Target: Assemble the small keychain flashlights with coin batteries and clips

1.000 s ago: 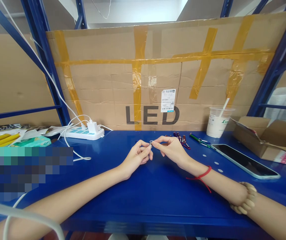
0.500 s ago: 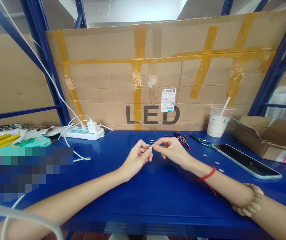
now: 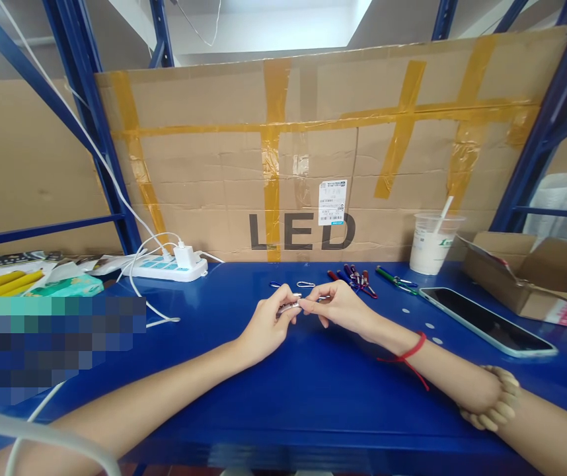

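Above the middle of the blue table, my left hand (image 3: 266, 326) and my right hand (image 3: 341, 307) meet with their fingertips close together. Between the left thumb and fingers lies a small silvery metal piece (image 3: 289, 307), partly covered, so its exact kind is unclear. My right thumb and forefinger are closed at its right end, where a bit of metal shows. Just behind the hands lie a blue carabiner (image 3: 275, 285) and a silver carabiner (image 3: 306, 284). Several red and purple pen-like tubes with clips (image 3: 357, 277) rest behind my right hand.
Green pen-like pieces with clips (image 3: 395, 279) lie farther right. A phone (image 3: 486, 320), a drink cup with a straw (image 3: 431, 244) and an open cardboard box (image 3: 536, 271) stand on that side. At the left are a white power strip (image 3: 167, 267), cables and yellow rods (image 3: 8, 291).
The metal piece has turned in my fingers and more of its length shows. My hands have shifted slightly, and the blue and silver carabiners behind them show more fully.
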`<state>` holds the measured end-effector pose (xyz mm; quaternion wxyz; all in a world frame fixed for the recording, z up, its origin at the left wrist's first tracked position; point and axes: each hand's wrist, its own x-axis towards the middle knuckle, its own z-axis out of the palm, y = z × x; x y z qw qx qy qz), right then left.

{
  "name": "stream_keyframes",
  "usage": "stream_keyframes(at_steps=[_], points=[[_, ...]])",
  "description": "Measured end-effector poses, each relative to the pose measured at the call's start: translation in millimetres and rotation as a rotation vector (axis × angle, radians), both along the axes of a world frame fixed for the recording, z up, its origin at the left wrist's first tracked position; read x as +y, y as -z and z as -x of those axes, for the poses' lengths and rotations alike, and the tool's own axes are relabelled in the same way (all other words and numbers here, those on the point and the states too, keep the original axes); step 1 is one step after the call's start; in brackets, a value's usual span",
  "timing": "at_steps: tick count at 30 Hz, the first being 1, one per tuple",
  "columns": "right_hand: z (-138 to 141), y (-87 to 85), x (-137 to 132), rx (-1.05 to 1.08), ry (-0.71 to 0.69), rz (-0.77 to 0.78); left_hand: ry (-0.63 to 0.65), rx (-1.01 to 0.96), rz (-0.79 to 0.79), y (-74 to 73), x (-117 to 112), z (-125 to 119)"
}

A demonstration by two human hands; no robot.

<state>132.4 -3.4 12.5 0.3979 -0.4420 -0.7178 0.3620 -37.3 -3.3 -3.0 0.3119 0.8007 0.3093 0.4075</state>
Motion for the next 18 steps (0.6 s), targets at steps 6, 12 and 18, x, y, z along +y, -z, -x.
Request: stream_keyframes(at_steps=[6,12,18], points=[[0.9,-1.6,0.0,-0.009,-0.012,0.014,-0.02,0.117,-0.056,-1.2,5.4,3.7],[0.6,-3.8,-0.1,-0.041,-0.011,-0.001,-0.023,0.109,-0.073,-2.0,12.6,6.0],[0.0,-0.9,4.9,-0.028,-0.003,-0.016,-0.083,0.052,-0.02,-3.9,14.8,4.3]])
